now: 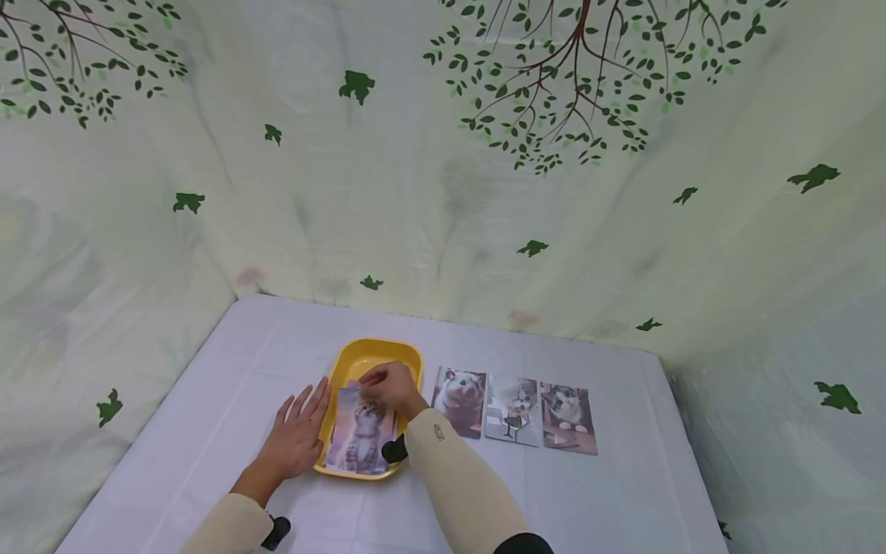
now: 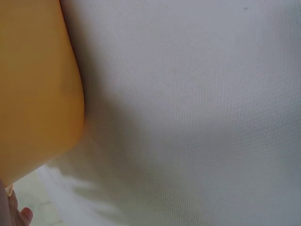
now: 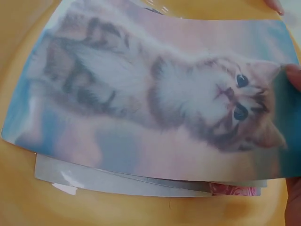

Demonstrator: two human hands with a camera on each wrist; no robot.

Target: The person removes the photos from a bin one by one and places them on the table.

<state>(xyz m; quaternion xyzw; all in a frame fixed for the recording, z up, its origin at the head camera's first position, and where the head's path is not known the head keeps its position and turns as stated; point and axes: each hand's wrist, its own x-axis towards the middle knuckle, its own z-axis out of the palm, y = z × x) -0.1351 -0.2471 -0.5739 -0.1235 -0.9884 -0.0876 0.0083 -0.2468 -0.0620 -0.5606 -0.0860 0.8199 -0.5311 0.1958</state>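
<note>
1. The beige right sleeve (image 1: 460,481) lies nearest the head camera, extending from the lower edge toward the tray; the left sleeve (image 1: 228,527) enters at lower left.
2. The right hand (image 1: 396,386) is grasping: its thumb and fingers pinch the kitten card (image 1: 360,442) at the far end.
3. The left hand (image 1: 294,438) is released, holding nothing; its fingers extend along the left side of the yellow tray (image 1: 370,346), at the rim.
4. The kitten card is positioned over the near part of the tray, picture side up. The right wrist view shows it curved along its length, with the kitten's head toward the gripped end.
5. Further cards (image 3: 117,181) lie beneath it in the tray, their pale edges and a pink patterned corner protruding.
6. Three cards lie in a row on the white surface (image 1: 623,492), right of the tray: a white animal card (image 1: 460,400), a cocktail-glass card (image 1: 512,408) and a grey-and-white animal card (image 1: 567,419).
7. A pale sheet (image 1: 415,192) printed with branches and green leaves stands behind the surface.
</note>
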